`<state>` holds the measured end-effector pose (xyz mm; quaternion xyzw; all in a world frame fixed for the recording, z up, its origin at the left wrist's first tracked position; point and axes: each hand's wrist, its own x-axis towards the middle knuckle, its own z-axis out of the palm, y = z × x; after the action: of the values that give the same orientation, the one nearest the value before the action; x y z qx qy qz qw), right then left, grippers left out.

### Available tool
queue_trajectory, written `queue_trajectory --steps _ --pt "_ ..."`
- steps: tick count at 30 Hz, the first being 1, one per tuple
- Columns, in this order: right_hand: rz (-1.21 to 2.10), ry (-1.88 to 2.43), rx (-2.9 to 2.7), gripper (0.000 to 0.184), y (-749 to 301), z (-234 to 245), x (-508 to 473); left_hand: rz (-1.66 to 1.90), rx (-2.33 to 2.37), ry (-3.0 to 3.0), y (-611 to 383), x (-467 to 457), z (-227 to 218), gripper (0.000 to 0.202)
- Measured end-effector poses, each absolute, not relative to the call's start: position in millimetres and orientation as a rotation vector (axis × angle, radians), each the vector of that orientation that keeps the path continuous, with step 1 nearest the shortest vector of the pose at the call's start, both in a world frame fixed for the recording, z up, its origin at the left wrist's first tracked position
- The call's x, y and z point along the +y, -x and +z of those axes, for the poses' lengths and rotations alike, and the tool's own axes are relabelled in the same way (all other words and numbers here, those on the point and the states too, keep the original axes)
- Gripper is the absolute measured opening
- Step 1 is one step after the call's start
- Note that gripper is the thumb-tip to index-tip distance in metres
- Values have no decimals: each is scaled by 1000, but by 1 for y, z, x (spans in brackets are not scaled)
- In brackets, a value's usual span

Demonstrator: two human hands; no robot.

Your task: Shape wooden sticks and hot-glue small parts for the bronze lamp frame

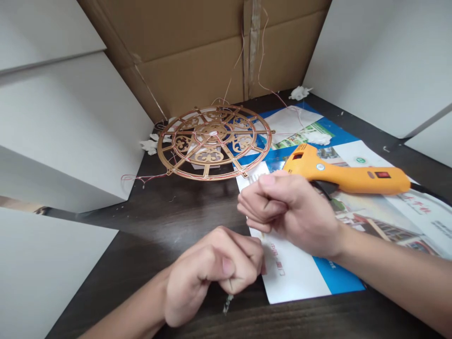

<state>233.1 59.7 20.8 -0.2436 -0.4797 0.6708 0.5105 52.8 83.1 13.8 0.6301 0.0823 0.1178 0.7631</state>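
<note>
Both bare hands work low over the dark wood-grain tabletop, and the step in hand seems to be handling a fine strand between the two fists. The left hand has its thumb pressed on curled fingers, gripping a thin strand with a small translucent tip that hangs below the knuckles. The right hand is above and to the right, apart from the left; its fingers are closed, and there is no telling whether they hold the other end. Handling so fine a piece probably calls for a firm pinch and small, even movements.

Beyond the hands sits a round gold-coloured openwork frame with spokes, scroll ornaments and thin reddish wires along its rings. More thin pinkish wires trail up against the brown cardboard wall and could snag.

An orange glue gun with a red switch lies just past the right hand on blue-and-white printed sheets, crowding that side. Crumpled white lumps lie behind, and white panels hem in the space on both sides.
</note>
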Motion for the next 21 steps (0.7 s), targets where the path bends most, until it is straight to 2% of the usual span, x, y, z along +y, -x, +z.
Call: queue_trajectory --steps 6,17,21 --pt "1598 642 -1168 48 -227 11 63 459 146 -1349 -51 81 16 41" --pt "1543 489 -1060 53 -238 26 65 277 263 -1546 -53 85 13 35" --pt "1582 562 -1166 50 -232 16 65 349 246 -1539 -51 81 16 39"
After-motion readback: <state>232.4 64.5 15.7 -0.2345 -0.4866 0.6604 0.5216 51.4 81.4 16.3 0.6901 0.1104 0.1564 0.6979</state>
